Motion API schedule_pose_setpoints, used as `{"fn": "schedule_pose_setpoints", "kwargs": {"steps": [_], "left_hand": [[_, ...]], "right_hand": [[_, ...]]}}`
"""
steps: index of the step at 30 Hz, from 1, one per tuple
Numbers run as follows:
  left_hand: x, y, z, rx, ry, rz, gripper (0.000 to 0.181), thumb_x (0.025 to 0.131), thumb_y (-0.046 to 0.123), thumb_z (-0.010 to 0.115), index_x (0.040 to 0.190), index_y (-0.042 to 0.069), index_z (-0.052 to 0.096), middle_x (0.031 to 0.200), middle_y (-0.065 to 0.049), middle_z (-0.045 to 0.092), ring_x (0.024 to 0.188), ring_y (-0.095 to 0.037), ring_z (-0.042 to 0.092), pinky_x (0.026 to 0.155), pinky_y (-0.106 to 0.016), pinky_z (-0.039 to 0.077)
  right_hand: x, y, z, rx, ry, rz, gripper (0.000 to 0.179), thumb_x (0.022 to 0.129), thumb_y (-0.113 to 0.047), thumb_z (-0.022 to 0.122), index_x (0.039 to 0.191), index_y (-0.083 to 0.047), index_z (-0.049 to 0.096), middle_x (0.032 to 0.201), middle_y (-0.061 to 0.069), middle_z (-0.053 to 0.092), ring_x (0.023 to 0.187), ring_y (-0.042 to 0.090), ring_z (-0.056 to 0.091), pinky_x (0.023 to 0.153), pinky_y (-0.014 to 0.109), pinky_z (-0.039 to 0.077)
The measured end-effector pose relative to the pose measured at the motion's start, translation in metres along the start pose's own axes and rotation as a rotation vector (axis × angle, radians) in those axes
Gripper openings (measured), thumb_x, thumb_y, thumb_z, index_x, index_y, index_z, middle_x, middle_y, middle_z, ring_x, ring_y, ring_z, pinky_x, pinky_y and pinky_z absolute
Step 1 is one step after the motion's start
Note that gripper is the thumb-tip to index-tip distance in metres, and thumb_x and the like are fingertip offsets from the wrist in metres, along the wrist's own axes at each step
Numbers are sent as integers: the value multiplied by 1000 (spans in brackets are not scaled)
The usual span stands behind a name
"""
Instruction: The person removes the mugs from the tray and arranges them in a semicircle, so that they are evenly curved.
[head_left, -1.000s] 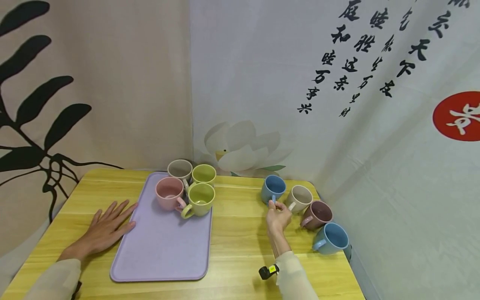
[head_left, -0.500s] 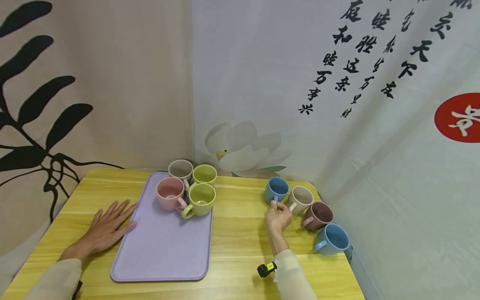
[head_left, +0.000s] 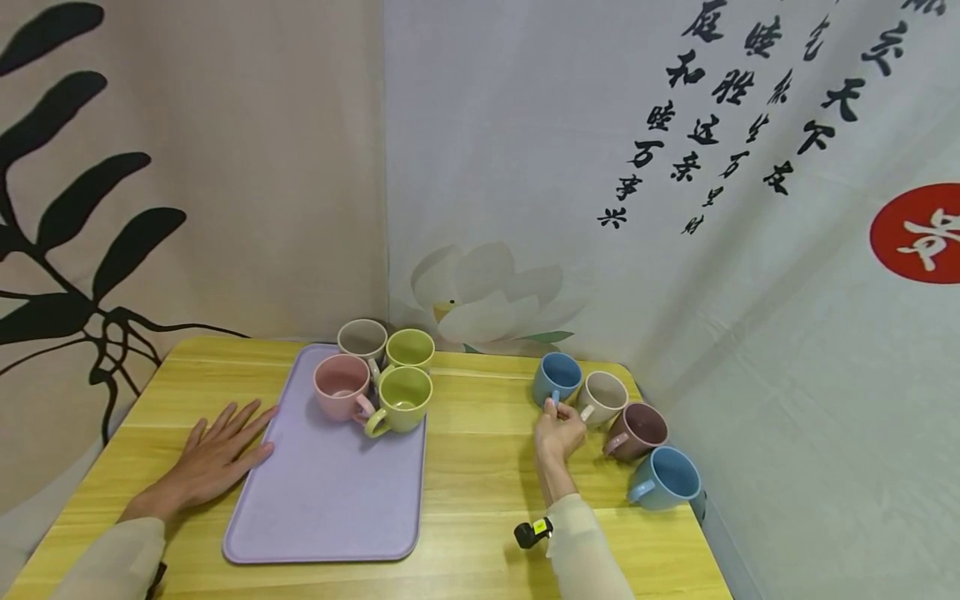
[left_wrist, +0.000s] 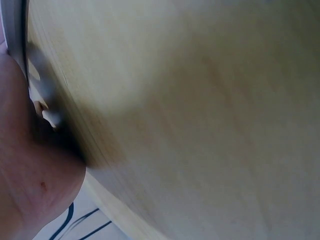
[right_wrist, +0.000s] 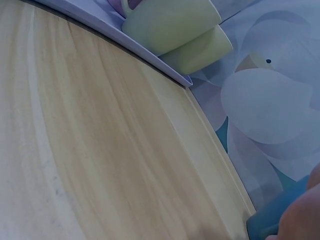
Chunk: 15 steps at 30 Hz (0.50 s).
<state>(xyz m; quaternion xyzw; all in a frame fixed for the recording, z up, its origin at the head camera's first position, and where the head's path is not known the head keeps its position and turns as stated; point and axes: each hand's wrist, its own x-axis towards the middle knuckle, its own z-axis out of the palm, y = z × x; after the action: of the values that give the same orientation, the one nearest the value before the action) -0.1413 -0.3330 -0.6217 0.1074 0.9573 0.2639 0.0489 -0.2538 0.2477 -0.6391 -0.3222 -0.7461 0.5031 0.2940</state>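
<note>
In the head view my right hand (head_left: 559, 432) pinches the handle of a blue mug (head_left: 557, 379) standing at the table's back right. Part of that blue mug (right_wrist: 274, 212) shows at the lower right of the right wrist view. Close beside it stands a cream mug (head_left: 603, 397). My left hand (head_left: 217, 457) lies palm down with fingers spread, its fingertips on the left rim of a lilac tray (head_left: 330, 500). Grouped at the tray's far end are a pink mug (head_left: 340, 392), a greyish mug (head_left: 362, 340) and two yellow-green mugs, the nearer one (head_left: 405, 400) overlapping the farther (head_left: 411, 346).
A maroon mug (head_left: 637, 429) and another blue mug (head_left: 666, 477) continue the row along the right edge of the wooden table (head_left: 480, 500). Printed cloth (head_left: 487, 167) hangs right behind the table and along its right side.
The pinched blue mug has shifted slightly to the right, nearer the cream mug, together with my right hand. My left hand and the mugs on the tray keep their places.
</note>
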Motion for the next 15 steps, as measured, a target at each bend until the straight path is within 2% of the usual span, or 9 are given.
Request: {"fn": "schedule_pose_setpoints", "kwargs": {"steps": [3,7,11,15], "left_hand": [[0,0,0,0,2,0,75,118,57,47,182,26,22,189,-26,13,173,-63,2,128,-90,-6],[0,1,0,0,4,1,75,118,56,47,182,25,22,189,-27,14,173,-63,2,128,-90,-6],[0,1,-1,-2,1,2,75,118,56,47,182,26,22,189,-27,14,172,-64,2,128,-90,-6],[-1,0,-1,-1,2,5,74,119,56,47,182,26,23,189,-27,14,172,-64,2,128,-90,-6]], "right_hand": [[1,1,2,0,17,-1,10,97,-20,89,97,-11,85,90,7,82,93,31,73,93,46,57],[-4,-8,-2,16,28,14,8,97,-19,90,94,-14,85,87,2,81,85,23,72,86,39,55],[-14,-26,-12,88,5,45,8,98,-16,89,96,-9,85,90,9,82,82,24,72,83,41,54],[-11,-22,-11,117,2,51,8,98,-15,88,94,-10,84,87,7,82,78,21,72,75,36,55]]}}
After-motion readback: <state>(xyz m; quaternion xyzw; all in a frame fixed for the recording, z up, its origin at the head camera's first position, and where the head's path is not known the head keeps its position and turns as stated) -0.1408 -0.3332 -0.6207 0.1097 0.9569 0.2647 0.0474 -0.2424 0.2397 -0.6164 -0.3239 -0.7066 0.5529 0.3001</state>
